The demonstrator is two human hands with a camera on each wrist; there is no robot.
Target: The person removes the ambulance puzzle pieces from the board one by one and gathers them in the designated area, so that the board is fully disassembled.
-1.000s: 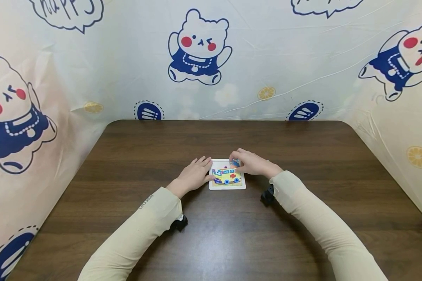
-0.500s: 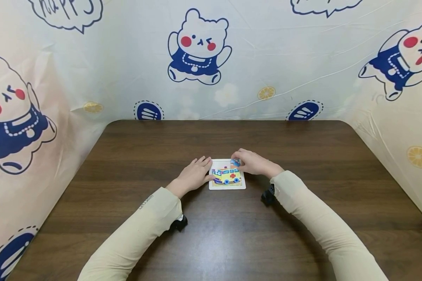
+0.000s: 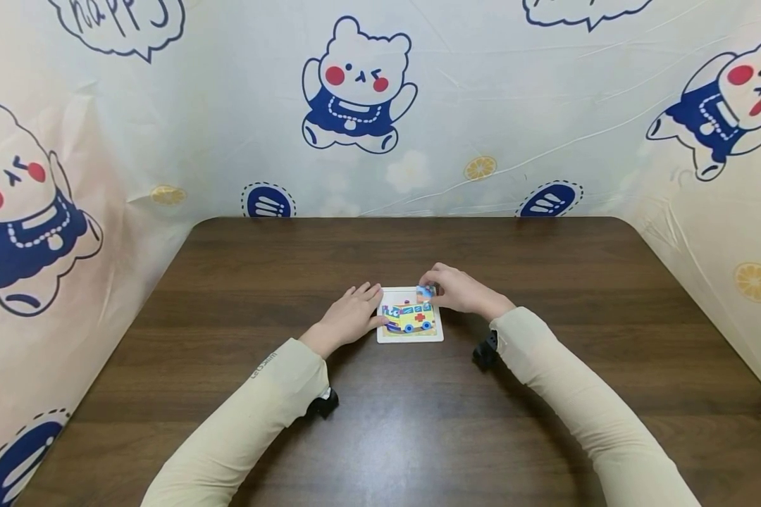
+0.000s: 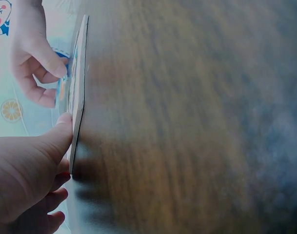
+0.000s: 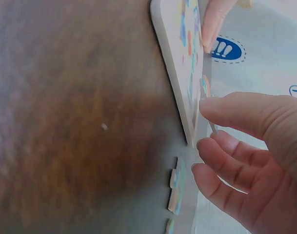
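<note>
A small white-framed jigsaw puzzle board [image 3: 412,339] lies mid-table, with a yellow ambulance picture [image 3: 412,320] filling its lower part and bare white at the upper left. My left hand [image 3: 350,315] rests at its left edge, fingers extended and thumb [image 4: 62,130] pressing on the frame. Over the upper right corner, my right hand [image 3: 459,291] pinches a blue-and-orange puzzle piece [image 3: 424,293] between thumb and fingers. In the right wrist view, that puzzle piece [image 5: 205,87] is tilted up on edge, close above the board; whether it touches is unclear.
Beyond the board's right end, the right wrist view shows a loose puzzle piece [image 5: 176,187] and part of another piece [image 5: 169,227] on the dark wooden table [image 3: 380,422]. A printed cloth backdrop [image 3: 456,91] stands behind and beside the table.
My right hand has shifted slightly up and to the right, and more of the pinched puzzle piece shows above the board's corner. My left hand and the board stay put.
</note>
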